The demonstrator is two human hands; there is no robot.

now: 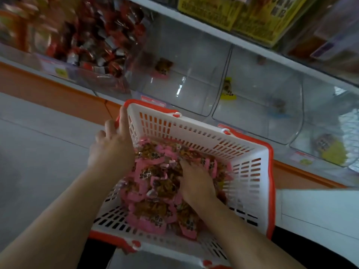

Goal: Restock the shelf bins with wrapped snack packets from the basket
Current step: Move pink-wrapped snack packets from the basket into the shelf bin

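Note:
A white basket with an orange rim is held up in front of the shelf. It holds a heap of pink-edged snack packets. My left hand grips the basket's left rim, thumb over the edge. My right hand is dug into the heap, its fingers curled among the packets and partly buried. Right above the basket stands a clear shelf bin, with a single pink packet in it.
At the left, a bin full of red-wrapped snacks. To the right, a clear bin with a yellow packet, and more clear bins further right. Yellow boxes on the shelf above. Orange shelf base and grey floor.

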